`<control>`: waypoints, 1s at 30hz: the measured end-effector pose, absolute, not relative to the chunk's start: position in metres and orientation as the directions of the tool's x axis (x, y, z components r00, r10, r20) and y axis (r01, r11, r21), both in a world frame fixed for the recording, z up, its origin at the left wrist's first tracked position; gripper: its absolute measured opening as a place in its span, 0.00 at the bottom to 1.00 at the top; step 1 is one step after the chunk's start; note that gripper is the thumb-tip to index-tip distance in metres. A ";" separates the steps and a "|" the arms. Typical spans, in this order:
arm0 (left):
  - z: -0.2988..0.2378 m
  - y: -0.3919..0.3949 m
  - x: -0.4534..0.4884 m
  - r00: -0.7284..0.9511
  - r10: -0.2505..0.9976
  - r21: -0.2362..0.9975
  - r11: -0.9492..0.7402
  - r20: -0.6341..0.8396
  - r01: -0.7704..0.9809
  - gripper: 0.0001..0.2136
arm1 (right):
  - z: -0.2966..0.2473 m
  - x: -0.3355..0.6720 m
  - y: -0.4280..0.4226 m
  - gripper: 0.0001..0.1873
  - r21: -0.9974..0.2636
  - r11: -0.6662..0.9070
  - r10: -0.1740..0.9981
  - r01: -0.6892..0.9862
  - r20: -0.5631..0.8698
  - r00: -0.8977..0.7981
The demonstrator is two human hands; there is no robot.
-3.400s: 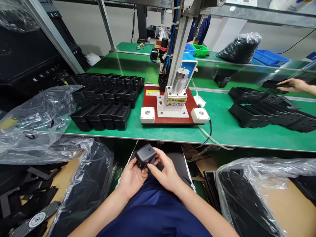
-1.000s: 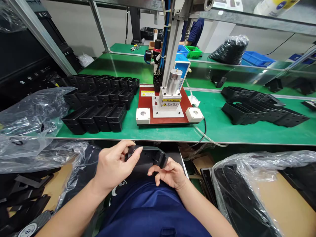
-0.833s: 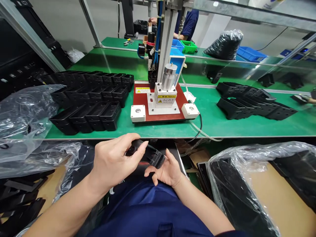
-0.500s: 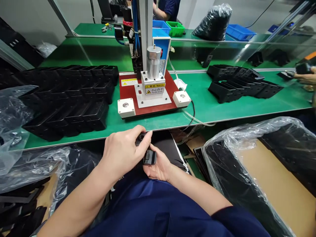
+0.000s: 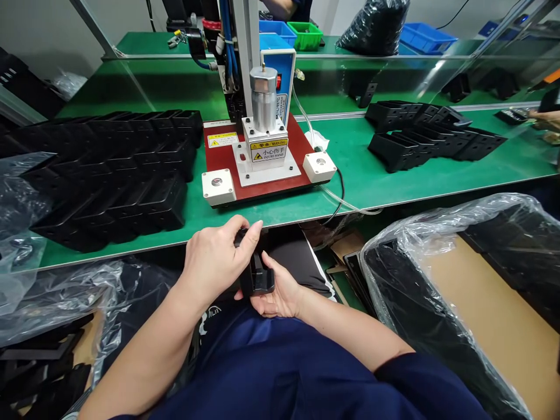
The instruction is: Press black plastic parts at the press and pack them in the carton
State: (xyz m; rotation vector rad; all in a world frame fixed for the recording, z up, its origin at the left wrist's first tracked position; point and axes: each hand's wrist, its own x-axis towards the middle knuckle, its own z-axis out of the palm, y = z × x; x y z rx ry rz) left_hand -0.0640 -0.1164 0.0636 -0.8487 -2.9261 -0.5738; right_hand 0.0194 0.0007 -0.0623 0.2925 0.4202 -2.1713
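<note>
left hand (image 5: 214,256): pinches black part (image 5: 261,280), lower centre
right hand (image 5: 282,290): seems curled round near end
grip: support both ends

Grn bench (image 5: 359,181) has L blk parts (image 5: 161,204), red-base press (image 5: 268,140) mid, R blk parts (image 5: 431,137).

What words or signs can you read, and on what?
"警告/WARNING": label on the silver block.
"小心伤手 INJURE HAND": same label, beside a triangular sign.
Too small or blurred to read: yellow sticker and white strip on the red base; blue box's sticker; white lap print.
Held black part: no text seen.
</note>
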 end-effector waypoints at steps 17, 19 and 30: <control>0.068 -0.130 -0.047 -0.821 0.570 0.402 0.760 -0.033 0.511 0.16 | -0.093 0.017 0.007 0.45 -0.155 -0.559 -0.776 0.815 -0.248 -0.579; 0.066 -0.130 -0.044 -0.800 0.598 0.380 0.731 0.044 0.567 0.20 | -0.097 0.019 0.006 0.40 -0.177 -0.571 -0.770 0.802 -0.222 -0.598; 0.052 -0.122 -0.042 -0.765 0.614 0.629 0.519 0.197 0.579 0.14 | -0.109 0.017 0.001 0.35 -0.224 -0.573 -0.789 0.788 -0.108 -0.604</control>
